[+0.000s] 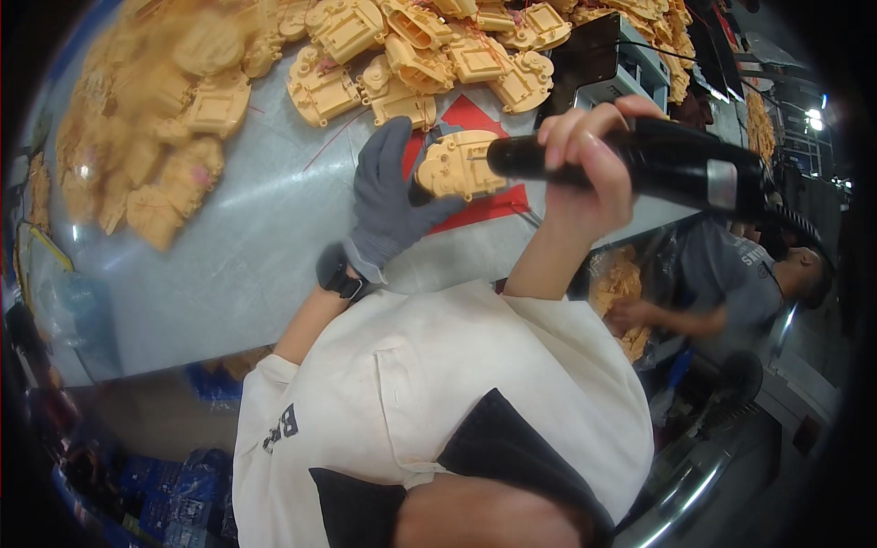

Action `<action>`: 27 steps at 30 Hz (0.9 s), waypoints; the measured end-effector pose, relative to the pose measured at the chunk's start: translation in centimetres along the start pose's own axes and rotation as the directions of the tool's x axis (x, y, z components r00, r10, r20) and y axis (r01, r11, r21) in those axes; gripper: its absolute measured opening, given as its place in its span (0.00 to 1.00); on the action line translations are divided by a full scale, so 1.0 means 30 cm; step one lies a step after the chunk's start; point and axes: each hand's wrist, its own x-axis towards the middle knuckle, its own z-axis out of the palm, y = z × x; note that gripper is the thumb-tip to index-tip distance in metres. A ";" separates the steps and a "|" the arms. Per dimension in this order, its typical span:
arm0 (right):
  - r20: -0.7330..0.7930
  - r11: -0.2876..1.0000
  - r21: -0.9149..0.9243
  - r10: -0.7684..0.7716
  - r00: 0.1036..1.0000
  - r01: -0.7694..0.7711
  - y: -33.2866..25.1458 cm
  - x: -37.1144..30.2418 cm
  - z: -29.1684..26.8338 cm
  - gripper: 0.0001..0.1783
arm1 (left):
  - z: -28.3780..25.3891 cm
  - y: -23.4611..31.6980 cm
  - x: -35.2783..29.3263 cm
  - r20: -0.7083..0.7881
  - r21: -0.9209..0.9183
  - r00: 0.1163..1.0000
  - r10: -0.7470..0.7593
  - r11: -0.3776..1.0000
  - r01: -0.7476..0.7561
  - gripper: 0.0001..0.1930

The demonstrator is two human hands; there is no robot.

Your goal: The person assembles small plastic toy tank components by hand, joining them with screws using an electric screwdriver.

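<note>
My left hand (388,196), in a grey glove, grips the left end of a pale yellow plastic housing (457,166), its thumb along the near side. The housing lies flat over a red patch (470,111) on the metal table (283,219). Bare fingers of my right hand (589,164) wrap round a black power screwdriver (685,160), held sideways. Its narrow front end points left and overlaps the right part of the housing in view. Whether the tip touches a screw is hidden.
Similar yellow housings (402,55) lie heaped along the far side, with another pile (160,110) at the left. A boxy device (630,78) stands at the back right, a dark cable crossing it. To the right, another person (722,274) reaches into a bag of yellow parts (621,288).
</note>
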 end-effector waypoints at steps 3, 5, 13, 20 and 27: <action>-0.033 0.994 -0.105 0.035 0.999 -0.039 0.044 0.008 0.005 0.24 | 0.016 -0.019 -0.002 0.036 0.075 0.993 0.112 0.991 -0.115 0.40; -0.011 0.992 -0.122 0.040 0.999 -0.041 0.059 0.014 0.013 0.24 | 0.015 -0.030 -0.002 0.070 0.079 0.989 0.130 0.988 -0.135 0.39; -0.032 0.959 -0.246 0.136 0.990 -0.139 0.099 0.033 0.061 0.23 | -0.003 -0.032 0.002 0.159 0.025 0.983 0.091 0.995 -0.096 0.36; -0.009 0.947 -0.304 0.111 0.994 -0.109 0.148 0.034 0.056 0.23 | -0.005 -0.026 0.010 0.197 -0.029 0.980 0.031 0.999 -0.026 0.38; -0.038 0.960 -0.227 0.161 0.986 -0.165 0.163 0.009 0.062 0.21 | -0.003 -0.037 0.004 0.182 -0.042 0.983 0.022 0.999 -0.014 0.40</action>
